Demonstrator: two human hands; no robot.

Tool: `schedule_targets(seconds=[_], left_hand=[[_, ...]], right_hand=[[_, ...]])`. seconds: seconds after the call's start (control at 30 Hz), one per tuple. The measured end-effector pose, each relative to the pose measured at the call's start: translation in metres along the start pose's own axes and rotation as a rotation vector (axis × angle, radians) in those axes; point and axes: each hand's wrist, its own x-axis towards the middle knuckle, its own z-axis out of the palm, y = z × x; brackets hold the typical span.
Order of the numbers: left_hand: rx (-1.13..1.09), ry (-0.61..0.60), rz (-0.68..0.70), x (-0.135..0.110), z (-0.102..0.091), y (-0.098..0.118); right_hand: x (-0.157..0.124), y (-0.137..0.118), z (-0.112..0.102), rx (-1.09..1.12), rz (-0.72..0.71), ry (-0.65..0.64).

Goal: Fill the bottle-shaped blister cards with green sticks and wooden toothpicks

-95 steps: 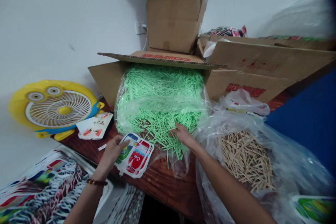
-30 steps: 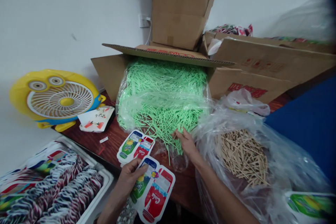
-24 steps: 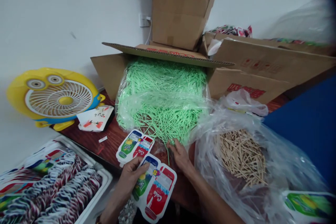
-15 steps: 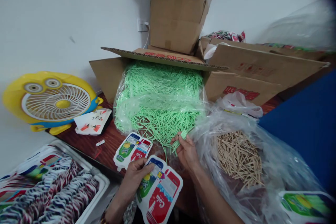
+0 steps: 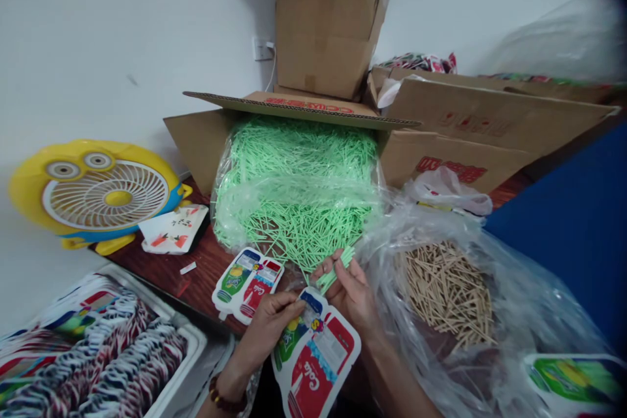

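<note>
My left hand is closed on the top of a printed plastic pouch with a green Sprite half and a red Cola half. In my right hand a small bundle of thin green sticks lies between thumb and fingers, just above the pouch's upper edge. Beyond both hands, a heap of loose green sticks spills from a clear bag in an open carton. A second double pouch lies on the table left of my hands.
To the right, brown sticks lie in a clear plastic bag. At lower left, a white foam box holds rows of pouches. A yellow fan and a printed packet stand at left. Cartons are stacked behind.
My left hand has moved right and slightly up with the pouch, bringing it close to my right hand. The right hand still holds the green sticks, its palm turned up more.
</note>
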Motion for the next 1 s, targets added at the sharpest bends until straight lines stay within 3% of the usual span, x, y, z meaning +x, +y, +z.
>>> schedule_targets(seconds=[0.3, 0.43, 0.6, 0.7, 0.8, 0.9, 1.0], left_hand=[[-0.038, 0.020, 0.029, 0.006, 0.007, 0.002], [-0.062, 0.017, 0.032, 0.008, 0.009, 0.006], [-0.207, -0.028, -0.020, 0.016, 0.009, 0.008], [-0.241, -0.021, 0.000, 0.025, 0.009, 0.006], [-0.266, -0.007, 0.015, 0.032, 0.010, 0.007], [-0.306, -0.029, 0.017, 0.037, 0.012, 0.010], [-0.334, -0.029, 0.032, 0.040, 0.014, 0.014]], right_hand=[[-0.012, 0.005, -0.011, -0.116, 0.004, 0.031], [-0.017, 0.000, -0.010, -0.159, 0.095, 0.050], [-0.011, -0.010, -0.005, -0.244, 0.177, -0.074], [-0.002, -0.018, -0.007, -0.275, 0.073, -0.138], [0.007, -0.031, -0.009, -0.538, -0.009, -0.230], [0.011, -0.048, -0.011, -0.996, 0.044, -0.390], [0.011, -0.063, -0.014, -1.210, 0.061, -0.485]])
